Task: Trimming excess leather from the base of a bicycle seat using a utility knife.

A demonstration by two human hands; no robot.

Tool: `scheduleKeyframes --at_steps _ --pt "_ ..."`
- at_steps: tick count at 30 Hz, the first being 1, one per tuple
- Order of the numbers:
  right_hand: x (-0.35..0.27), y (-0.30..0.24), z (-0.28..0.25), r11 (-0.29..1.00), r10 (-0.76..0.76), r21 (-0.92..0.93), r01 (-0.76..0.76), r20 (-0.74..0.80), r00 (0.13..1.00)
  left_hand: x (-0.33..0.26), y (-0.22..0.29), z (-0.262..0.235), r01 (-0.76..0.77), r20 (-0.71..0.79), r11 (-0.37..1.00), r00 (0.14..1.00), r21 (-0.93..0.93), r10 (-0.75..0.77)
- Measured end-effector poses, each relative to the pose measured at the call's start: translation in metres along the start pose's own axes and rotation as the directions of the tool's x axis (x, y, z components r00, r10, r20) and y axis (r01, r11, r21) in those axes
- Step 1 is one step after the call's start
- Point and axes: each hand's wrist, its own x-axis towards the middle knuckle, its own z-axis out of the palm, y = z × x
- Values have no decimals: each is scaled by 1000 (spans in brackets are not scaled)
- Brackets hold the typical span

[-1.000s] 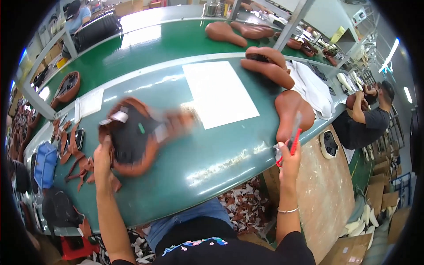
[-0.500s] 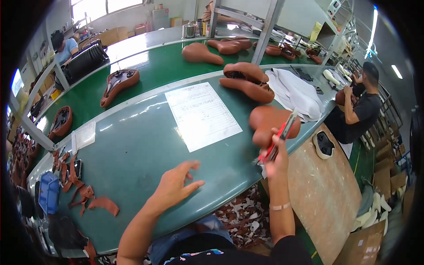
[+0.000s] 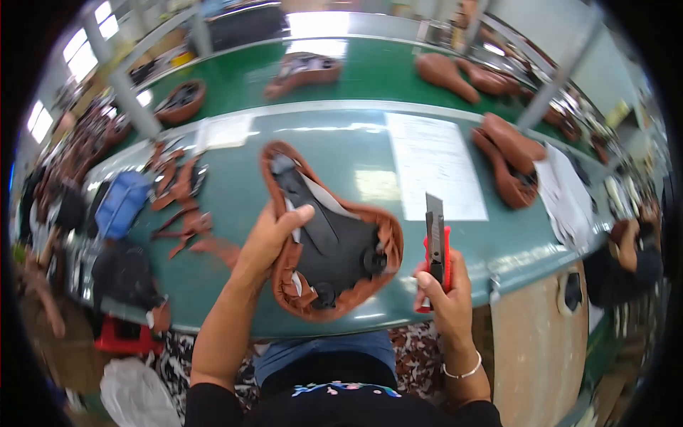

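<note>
Head view: your left hand [image 3: 267, 238] is gripping the upturned saddle [image 3: 329, 238] by its soft brown leather edge; the black shell looks stiff. Your right hand [image 3: 445, 288] is clenching the red utility knife [image 3: 435, 242], blade up.

Brown-covered bicycle saddle [image 3: 329, 235] lies upside down, black underside up, beside an upright red utility knife [image 3: 435, 245]

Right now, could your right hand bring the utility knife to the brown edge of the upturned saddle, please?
Probably yes. The right hand holds the utility knife just beside the upturned bicycle saddle, with only bare green table between them. The left hand grips the opposite edge.
</note>
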Motion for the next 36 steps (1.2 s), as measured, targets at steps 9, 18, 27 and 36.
scheduleKeyframes --at_steps 9,18,27,36 --pt "41 13 0 193 -420 -694 694 581 698 -15 7 -47 141 19 989 990 -36 -140" --pt "5 34 13 55 -106 -816 575 568 816 -10 12 -55 103 -80 970 993 222 -87" --pt "-32 34 34 566 -225 -755 330 243 943 -62 -21 -37 -138 -323 959 945 -247 53" --pt "83 35 72 527 -548 -654 542 226 805 -72 -71 -57 -194 -487 979 861 -55 143"
